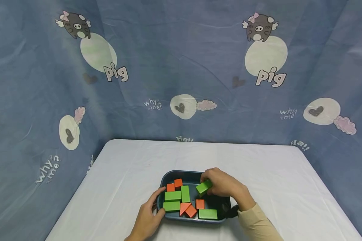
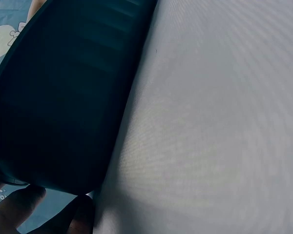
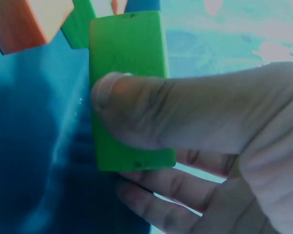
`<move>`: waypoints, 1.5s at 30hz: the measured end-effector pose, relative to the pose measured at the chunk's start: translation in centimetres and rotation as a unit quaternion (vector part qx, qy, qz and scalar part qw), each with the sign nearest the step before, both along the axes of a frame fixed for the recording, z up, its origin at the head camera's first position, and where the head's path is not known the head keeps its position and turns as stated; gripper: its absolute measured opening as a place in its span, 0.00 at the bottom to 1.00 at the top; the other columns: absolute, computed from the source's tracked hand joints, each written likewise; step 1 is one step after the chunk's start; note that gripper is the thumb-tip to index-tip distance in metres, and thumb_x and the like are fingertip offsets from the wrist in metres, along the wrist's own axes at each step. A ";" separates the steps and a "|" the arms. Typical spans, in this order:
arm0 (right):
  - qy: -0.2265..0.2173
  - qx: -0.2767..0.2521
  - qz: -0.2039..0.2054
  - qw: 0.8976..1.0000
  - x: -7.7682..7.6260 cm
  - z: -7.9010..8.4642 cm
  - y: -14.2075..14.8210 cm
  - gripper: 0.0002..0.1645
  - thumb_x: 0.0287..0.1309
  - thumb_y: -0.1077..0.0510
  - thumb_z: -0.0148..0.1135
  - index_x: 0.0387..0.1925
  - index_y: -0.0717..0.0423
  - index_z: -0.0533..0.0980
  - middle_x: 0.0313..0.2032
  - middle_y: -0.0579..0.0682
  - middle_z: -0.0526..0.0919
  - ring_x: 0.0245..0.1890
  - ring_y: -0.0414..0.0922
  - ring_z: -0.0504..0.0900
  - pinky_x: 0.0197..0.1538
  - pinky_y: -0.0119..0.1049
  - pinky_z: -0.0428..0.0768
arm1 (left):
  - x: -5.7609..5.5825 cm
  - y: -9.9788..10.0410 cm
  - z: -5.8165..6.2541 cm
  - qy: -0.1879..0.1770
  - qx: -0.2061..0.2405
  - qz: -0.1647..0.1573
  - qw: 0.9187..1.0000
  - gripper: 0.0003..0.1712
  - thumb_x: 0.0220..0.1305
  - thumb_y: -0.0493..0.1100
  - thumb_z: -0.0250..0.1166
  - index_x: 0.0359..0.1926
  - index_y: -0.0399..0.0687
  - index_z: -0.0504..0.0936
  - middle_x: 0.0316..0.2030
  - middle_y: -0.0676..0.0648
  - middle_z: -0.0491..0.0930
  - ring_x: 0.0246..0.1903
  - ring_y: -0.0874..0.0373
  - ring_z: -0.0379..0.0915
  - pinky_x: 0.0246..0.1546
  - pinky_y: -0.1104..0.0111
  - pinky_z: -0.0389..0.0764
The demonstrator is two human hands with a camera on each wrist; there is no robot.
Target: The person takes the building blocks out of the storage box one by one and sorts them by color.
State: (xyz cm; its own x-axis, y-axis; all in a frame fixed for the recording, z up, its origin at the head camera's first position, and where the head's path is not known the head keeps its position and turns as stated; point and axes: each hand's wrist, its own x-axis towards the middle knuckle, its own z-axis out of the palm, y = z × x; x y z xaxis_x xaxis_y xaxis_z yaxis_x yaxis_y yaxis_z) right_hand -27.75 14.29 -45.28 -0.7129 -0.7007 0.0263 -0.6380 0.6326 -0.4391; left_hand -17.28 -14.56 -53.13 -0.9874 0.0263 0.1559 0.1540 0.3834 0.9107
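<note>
A dark blue tray (image 1: 215, 202) with rounded corners holds green and orange blocks. My left hand (image 1: 147, 217) grips the tray's left end, thumb at the near corner and a finger farther up the rim; in the left wrist view its fingers (image 2: 19, 207) touch the dark outer wall. Over the right half of the tray, my right hand (image 1: 221, 182) pinches a green rectangular block (image 1: 203, 187), tilted. The right wrist view shows the thumb (image 3: 136, 109) across the block's broad face, with other fingers behind it.
Several green blocks (image 1: 173, 195) and orange blocks (image 1: 200, 204), one of them a triangle (image 1: 184, 207), lie mostly in the tray's left and near parts. A black piece (image 1: 233, 212) juts from its right end. White cloth covers the table (image 1: 123, 174); a blue printed curtain (image 1: 181, 50) hangs behind.
</note>
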 end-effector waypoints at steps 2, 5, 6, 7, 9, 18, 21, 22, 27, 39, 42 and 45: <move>-0.004 -0.008 -0.001 1.000 0.0 0.2 0.4 0.20 0.42 0.69 0.80 0.38 0.50 0.83 0.36 0.39 0.82 0.36 0.36 0.77 0.41 0.34 0.81 | 0.1 0.0 0.0 -0.003 0.002 0.001 1.000 0.39 0.56 0.27 0.62 0.69 0.54 0.73 0.67 0.42 0.73 0.61 0.54 0.75 0.55 0.66 0.80; -0.011 -0.025 0.003 1.000 0.0 0.6 0.8 0.20 0.43 0.69 0.79 0.38 0.50 0.83 0.36 0.39 0.82 0.34 0.37 0.77 0.40 0.33 0.80 | 0.3 0.0 0.0 -0.010 0.000 0.012 1.000 0.39 0.56 0.27 0.62 0.69 0.55 0.73 0.66 0.41 0.74 0.60 0.53 0.76 0.54 0.66 0.81; -0.013 -0.031 0.004 0.999 0.0 0.8 1.0 0.19 0.44 0.68 0.79 0.38 0.50 0.83 0.36 0.39 0.82 0.34 0.37 0.77 0.39 0.33 0.80 | 0.3 -0.1 0.0 -0.012 -0.001 0.015 1.000 0.39 0.56 0.27 0.61 0.69 0.55 0.73 0.66 0.41 0.74 0.59 0.53 0.77 0.54 0.66 0.81; -0.014 -0.039 0.004 0.999 -0.1 0.9 1.2 0.19 0.44 0.68 0.78 0.38 0.50 0.83 0.36 0.38 0.81 0.34 0.37 0.77 0.39 0.33 0.80 | 0.3 -0.1 0.1 -0.014 -0.003 0.017 1.000 0.39 0.56 0.27 0.61 0.69 0.56 0.73 0.66 0.41 0.74 0.59 0.54 0.77 0.54 0.66 0.81; -0.017 -0.052 -0.002 0.998 -0.1 1.3 1.7 0.18 0.45 0.68 0.78 0.38 0.49 0.83 0.35 0.38 0.81 0.34 0.37 0.77 0.39 0.33 0.80 | 0.3 0.0 0.1 -0.014 -0.005 0.019 1.000 0.39 0.56 0.27 0.61 0.69 0.56 0.74 0.66 0.42 0.74 0.59 0.54 0.77 0.54 0.66 0.81; -0.029 -0.114 -0.074 0.990 0.3 2.2 5.5 0.18 0.46 0.67 0.78 0.39 0.50 0.83 0.34 0.38 0.82 0.34 0.39 0.80 0.42 0.47 0.83 | 0.0 0.2 0.3 0.003 -0.008 0.009 1.000 0.39 0.57 0.27 0.62 0.70 0.54 0.73 0.65 0.41 0.75 0.60 0.53 0.76 0.55 0.64 0.81; -0.033 -0.129 -0.094 0.987 0.3 2.0 6.7 0.18 0.45 0.67 0.77 0.38 0.49 0.83 0.33 0.39 0.82 0.33 0.41 0.80 0.41 0.46 0.82 | 0.0 0.3 0.4 -0.007 -0.010 0.016 1.000 0.39 0.57 0.28 0.62 0.70 0.55 0.73 0.64 0.40 0.76 0.59 0.54 0.77 0.55 0.65 0.81; -0.036 -0.135 -0.100 0.985 0.3 1.9 7.1 0.18 0.45 0.68 0.77 0.38 0.49 0.83 0.33 0.39 0.82 0.33 0.41 0.80 0.40 0.46 0.82 | 0.0 0.3 0.4 -0.012 -0.013 0.019 1.000 0.39 0.57 0.28 0.62 0.70 0.55 0.73 0.64 0.40 0.76 0.58 0.54 0.77 0.55 0.65 0.81; -0.038 -0.153 -0.125 0.980 0.5 1.2 9.2 0.18 0.44 0.66 0.78 0.38 0.50 0.83 0.33 0.40 0.82 0.32 0.41 0.80 0.40 0.43 0.81 | 0.1 0.6 0.5 -0.030 -0.025 0.033 0.999 0.39 0.56 0.29 0.62 0.70 0.54 0.73 0.65 0.40 0.75 0.57 0.54 0.78 0.55 0.63 0.80; -0.053 -0.181 -0.192 0.963 0.0 -1.6 12.1 0.18 0.45 0.66 0.79 0.40 0.52 0.84 0.37 0.44 0.85 0.40 0.44 0.82 0.46 0.44 0.83 | 0.4 0.7 0.4 -0.032 -0.014 0.048 0.998 0.41 0.56 0.28 0.62 0.71 0.54 0.72 0.67 0.39 0.73 0.57 0.53 0.78 0.54 0.65 0.81; -0.060 -0.186 -0.206 0.959 -0.1 -2.4 12.2 0.18 0.46 0.66 0.79 0.41 0.54 0.84 0.37 0.45 0.85 0.41 0.45 0.82 0.47 0.45 0.83 | 0.5 0.6 0.5 -0.030 -0.012 0.044 0.998 0.41 0.56 0.28 0.62 0.72 0.53 0.72 0.67 0.39 0.72 0.59 0.52 0.77 0.55 0.64 0.80; -0.065 -0.192 -0.214 0.956 -0.2 -2.9 12.4 0.17 0.46 0.67 0.78 0.41 0.56 0.84 0.37 0.46 0.85 0.40 0.46 0.82 0.45 0.42 0.83 | 0.5 0.5 0.5 -0.027 -0.008 0.038 0.999 0.41 0.56 0.28 0.62 0.72 0.53 0.72 0.68 0.38 0.71 0.60 0.51 0.76 0.56 0.63 0.80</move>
State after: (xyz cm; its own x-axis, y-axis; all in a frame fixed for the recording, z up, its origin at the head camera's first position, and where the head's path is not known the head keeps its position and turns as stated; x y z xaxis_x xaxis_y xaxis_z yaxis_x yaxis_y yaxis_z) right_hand -27.93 26.68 -48.23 -0.9466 -0.3013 0.1149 -0.2817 0.5992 -0.7494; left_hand -16.73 -14.07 -52.65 -0.9937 -0.0477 0.1017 0.0737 0.4070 0.9105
